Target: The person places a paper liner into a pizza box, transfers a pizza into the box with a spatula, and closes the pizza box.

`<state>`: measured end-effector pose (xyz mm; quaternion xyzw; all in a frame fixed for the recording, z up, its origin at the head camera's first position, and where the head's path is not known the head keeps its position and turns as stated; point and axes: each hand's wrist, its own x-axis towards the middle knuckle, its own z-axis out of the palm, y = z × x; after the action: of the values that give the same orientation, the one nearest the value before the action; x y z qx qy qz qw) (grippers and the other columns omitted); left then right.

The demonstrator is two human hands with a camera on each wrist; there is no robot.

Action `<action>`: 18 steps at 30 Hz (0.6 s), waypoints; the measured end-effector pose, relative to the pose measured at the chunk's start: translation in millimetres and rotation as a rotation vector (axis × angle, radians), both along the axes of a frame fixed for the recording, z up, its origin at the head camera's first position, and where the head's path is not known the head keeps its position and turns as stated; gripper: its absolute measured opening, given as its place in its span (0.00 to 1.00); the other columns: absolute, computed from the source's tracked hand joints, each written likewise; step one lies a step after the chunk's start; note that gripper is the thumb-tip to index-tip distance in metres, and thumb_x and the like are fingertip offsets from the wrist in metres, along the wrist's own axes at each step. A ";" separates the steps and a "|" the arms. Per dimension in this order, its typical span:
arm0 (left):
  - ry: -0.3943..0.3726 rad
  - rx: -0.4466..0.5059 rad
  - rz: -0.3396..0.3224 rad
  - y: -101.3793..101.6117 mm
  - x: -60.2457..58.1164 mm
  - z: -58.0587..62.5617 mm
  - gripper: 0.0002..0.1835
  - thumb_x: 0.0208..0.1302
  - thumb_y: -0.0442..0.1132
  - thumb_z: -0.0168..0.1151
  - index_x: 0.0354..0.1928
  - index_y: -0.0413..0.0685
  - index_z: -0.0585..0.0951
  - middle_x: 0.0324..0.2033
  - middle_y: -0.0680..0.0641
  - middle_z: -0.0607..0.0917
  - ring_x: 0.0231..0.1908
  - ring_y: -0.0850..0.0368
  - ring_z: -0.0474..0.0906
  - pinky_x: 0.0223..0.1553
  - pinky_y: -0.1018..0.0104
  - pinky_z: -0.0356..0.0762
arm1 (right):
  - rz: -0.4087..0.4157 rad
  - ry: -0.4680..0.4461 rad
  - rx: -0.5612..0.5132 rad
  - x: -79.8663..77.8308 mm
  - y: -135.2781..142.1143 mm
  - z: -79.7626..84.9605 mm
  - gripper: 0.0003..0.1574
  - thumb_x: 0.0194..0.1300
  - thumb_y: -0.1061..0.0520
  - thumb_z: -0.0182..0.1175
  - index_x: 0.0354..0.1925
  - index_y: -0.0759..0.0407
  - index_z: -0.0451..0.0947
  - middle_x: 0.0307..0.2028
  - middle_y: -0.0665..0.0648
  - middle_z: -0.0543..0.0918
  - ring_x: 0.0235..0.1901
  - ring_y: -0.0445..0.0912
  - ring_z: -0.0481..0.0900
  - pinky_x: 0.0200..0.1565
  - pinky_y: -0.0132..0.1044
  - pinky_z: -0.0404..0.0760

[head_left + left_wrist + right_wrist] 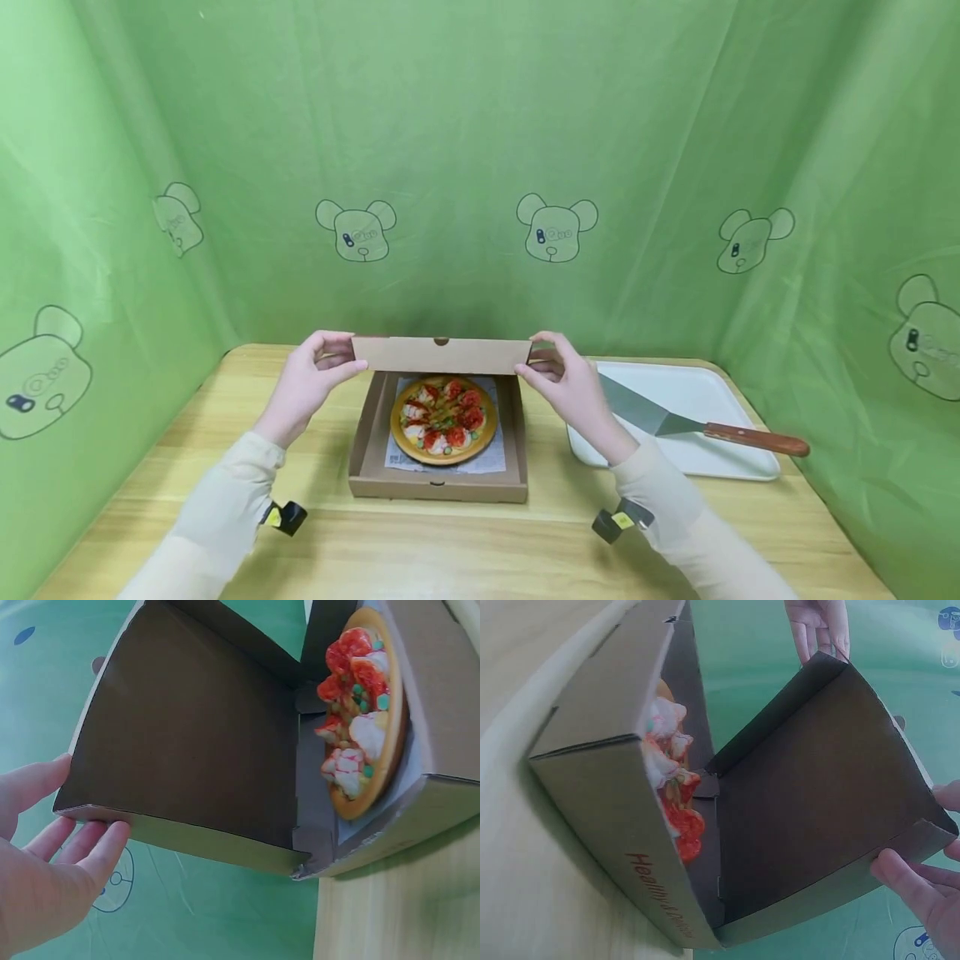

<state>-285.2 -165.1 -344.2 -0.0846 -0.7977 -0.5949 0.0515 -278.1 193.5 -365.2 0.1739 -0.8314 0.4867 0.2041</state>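
An open cardboard pizza box (480, 490) stands in the middle of the table in the head view. Inside it, a pizza (442, 421) with red and white toppings lies on a printed paper sheet (491, 461). The box's lid (442, 357) is raised at a slant over the back of the pizza. My left hand (303, 383) holds its left front corner, thumb on the front flap and fingers along the side, as the left wrist view confirms. At the opposite corner my right hand (573, 387) pinches the lid (825, 787) between thumb and fingers.
Right of the box lies a white tray (712, 387). A spatula (637, 406) with a wooden handle (757, 437) rests across it, the handle reaching past the tray's right edge. Green curtains (450, 100) with bear-head drawings surround the wooden table (390, 550).
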 end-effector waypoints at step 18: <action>-0.014 -0.050 -0.021 -3.9 26.0 -19.7 0.27 0.55 0.37 0.72 0.56 0.38 0.72 0.54 0.36 0.79 0.54 0.45 0.80 0.51 0.69 0.82 | 0.057 0.196 0.292 18.3 11.0 -20.7 0.28 0.52 0.56 0.74 0.47 0.61 0.72 0.35 0.57 0.87 0.34 0.46 0.88 0.41 0.38 0.87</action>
<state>-259.2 -168.9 -363.9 -0.0899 -0.8116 -0.5760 0.0373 -259.8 204.5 -385.9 0.2719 -0.8641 0.3470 0.2428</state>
